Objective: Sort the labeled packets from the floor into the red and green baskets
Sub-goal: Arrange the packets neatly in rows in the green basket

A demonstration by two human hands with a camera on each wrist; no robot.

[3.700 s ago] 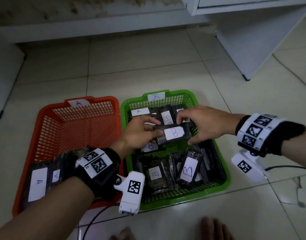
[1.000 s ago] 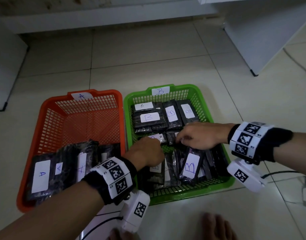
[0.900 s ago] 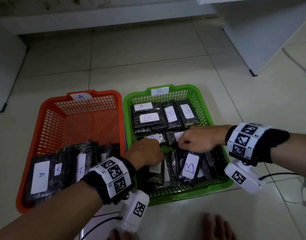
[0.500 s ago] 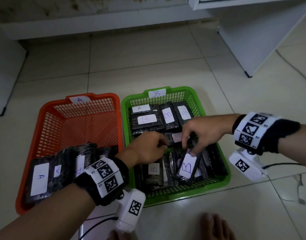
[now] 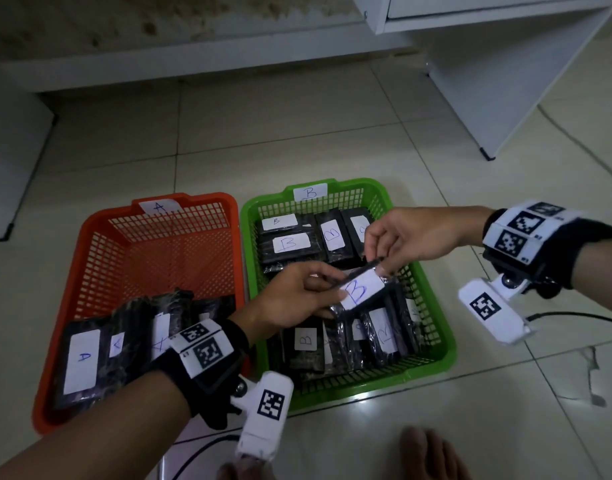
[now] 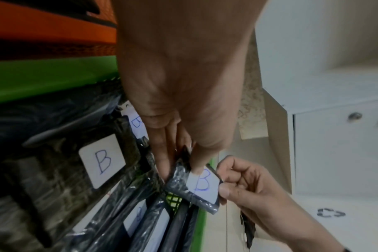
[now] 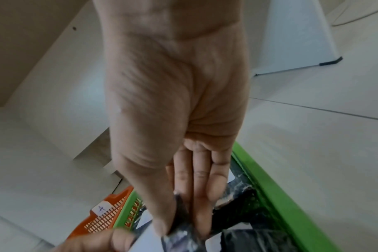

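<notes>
Nearest, the left hand point(image 5: 290, 299) and then the right hand point(image 5: 412, 237) each pinch one end of a black packet point(image 5: 361, 289) marked B, holding it above the green basket point(image 5: 436, 355), and the red basket point(image 5: 89, 244) stands beside it.

Packet point(image 5: 361, 289) glossy plastic wrap, apparently; green basket point(image 5: 432, 362) plastic mesh.

a-basket point(image 5: 235, 237) left, touching b-basket point(image 5: 436, 317); packets point(image 5: 290, 244) in both.
</notes>
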